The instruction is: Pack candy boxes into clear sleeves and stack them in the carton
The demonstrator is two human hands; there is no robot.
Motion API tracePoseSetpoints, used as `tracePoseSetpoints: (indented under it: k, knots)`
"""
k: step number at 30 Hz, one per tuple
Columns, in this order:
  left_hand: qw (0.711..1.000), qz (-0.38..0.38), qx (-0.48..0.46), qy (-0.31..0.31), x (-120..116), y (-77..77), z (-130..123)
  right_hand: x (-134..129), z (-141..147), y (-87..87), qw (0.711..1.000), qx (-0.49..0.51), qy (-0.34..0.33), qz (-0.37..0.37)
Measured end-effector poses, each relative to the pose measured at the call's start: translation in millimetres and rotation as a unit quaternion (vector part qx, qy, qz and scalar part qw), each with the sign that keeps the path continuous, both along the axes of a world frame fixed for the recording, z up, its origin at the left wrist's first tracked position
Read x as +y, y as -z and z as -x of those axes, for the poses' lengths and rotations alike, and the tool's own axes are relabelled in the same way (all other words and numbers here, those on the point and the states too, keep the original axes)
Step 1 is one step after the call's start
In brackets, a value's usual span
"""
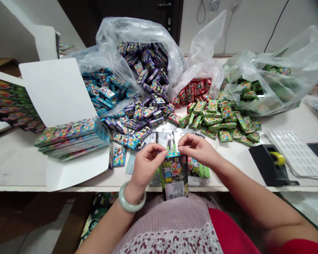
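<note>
Between my hands hangs a black printed pouch (175, 173) with a see-through window, upright at the table's front edge. My left hand (150, 160) pinches its top left corner, with a pale green bangle on the wrist. At the top right corner, my right hand (194, 146) pinches the pouch with thumb and forefinger. A strip of blue shows along the pouch's top edge; I cannot tell whether it belongs to the pouch or lies inside. Beneath and behind my hands lie more flat pouches (201, 168). A blue small box (119, 156) lies to the left.
Plastic bags spill purple boxes (151, 111), blue boxes (103, 88), red boxes (193, 90) and green boxes (228, 118) across the back. An open white carton (76, 173) with stacked boxes stands left. A tape dispenser (270, 165) and label sheets (296, 151) sit right.
</note>
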State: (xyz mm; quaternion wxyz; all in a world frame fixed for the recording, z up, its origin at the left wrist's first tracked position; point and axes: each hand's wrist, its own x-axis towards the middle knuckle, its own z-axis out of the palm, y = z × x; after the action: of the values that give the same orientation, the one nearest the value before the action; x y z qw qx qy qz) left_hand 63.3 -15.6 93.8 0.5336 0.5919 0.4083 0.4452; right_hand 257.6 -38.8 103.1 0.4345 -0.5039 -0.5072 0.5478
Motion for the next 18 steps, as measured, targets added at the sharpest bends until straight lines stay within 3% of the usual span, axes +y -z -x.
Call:
tracePoseSetpoints:
  k: [6,12,18]
  knots:
    - [0.998,0.063,-0.019,0.016,4,0.6,2,6,-3,-4.5,0.996,0.038,-0.065,0.056]
    - [0.994,0.01,-0.027,0.103,5,-1.2,12,-3,0,-3.9,0.997,-0.009,-0.061,0.037]
    - [0.993,-0.017,-0.031,0.112,3,-0.8,14,-6,2,-10.5,0.997,-0.039,-0.063,0.028]
